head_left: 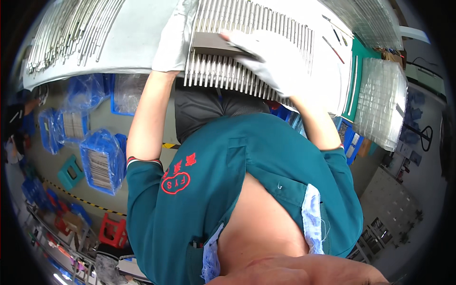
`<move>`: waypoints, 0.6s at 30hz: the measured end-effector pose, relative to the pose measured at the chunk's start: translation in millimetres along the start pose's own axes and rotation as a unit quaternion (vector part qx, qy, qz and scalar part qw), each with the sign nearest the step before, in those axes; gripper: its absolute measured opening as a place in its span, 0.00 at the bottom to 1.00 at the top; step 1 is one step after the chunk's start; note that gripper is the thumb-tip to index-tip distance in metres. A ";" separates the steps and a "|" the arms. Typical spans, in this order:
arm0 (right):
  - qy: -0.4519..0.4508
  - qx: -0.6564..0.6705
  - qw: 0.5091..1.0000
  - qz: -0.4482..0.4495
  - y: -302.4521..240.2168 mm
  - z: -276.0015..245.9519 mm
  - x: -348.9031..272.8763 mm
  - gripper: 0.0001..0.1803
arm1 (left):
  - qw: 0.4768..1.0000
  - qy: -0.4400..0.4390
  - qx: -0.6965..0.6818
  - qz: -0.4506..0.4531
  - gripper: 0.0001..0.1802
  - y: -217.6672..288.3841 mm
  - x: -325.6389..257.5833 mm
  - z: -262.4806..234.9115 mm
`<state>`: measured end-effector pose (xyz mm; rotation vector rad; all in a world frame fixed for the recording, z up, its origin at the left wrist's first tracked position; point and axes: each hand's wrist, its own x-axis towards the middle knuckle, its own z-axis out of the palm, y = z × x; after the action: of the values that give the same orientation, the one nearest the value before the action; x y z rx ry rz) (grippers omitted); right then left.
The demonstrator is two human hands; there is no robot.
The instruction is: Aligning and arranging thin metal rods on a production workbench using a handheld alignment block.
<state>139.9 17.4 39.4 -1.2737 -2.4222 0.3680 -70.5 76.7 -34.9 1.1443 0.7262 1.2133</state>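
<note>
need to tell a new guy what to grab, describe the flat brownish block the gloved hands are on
On the white worktable, find the row of metal rods laid side by side. The flat brown-grey block lies across them under the right hand, the only flat, dark piece among shiny round rods.

Bright even overhead light, soft shadows, strong fisheye bending, dark vignetted corners
</note>
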 end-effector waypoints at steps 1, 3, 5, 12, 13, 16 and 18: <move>-0.024 -0.013 1.000 -0.003 -2.2 4.2 9.1 0.30 | 1.000 0.001 0.001 -0.004 0.40 -0.8 0.5 -0.6; -0.023 -0.013 1.000 -0.004 -2.4 -0.5 6.7 0.30 | 1.000 0.002 0.002 -0.012 0.40 -2.5 2.2 -1.2; -0.021 -0.011 1.000 0.015 6.8 -9.3 -12.1 0.30 | 1.000 0.009 0.004 -0.020 0.40 -5.0 1.7 -5.0; 0.033 -0.009 0.999 -0.002 9.7 -5.7 -15.6 0.30 | 0.999 0.030 0.004 -0.042 0.40 -3.8 -2.3 -6.5; 0.040 0.001 0.999 -0.023 4.2 -0.6 -3.2 0.31 | 0.999 0.034 0.001 -0.040 0.40 -0.5 -0.2 -4.6; -0.007 -0.007 1.000 -0.024 4.5 2.0 7.8 0.31 | 0.998 0.044 -0.007 -0.038 0.41 6.3 3.7 -1.5; 0.005 -0.018 1.000 0.001 13.2 -7.9 -16.5 0.29 | 0.998 0.049 -0.015 -0.038 0.42 7.9 5.6 0.0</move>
<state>161.6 11.5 37.8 -1.2894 -2.4294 0.3190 -71.8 81.6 -26.7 1.0287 0.8152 1.2191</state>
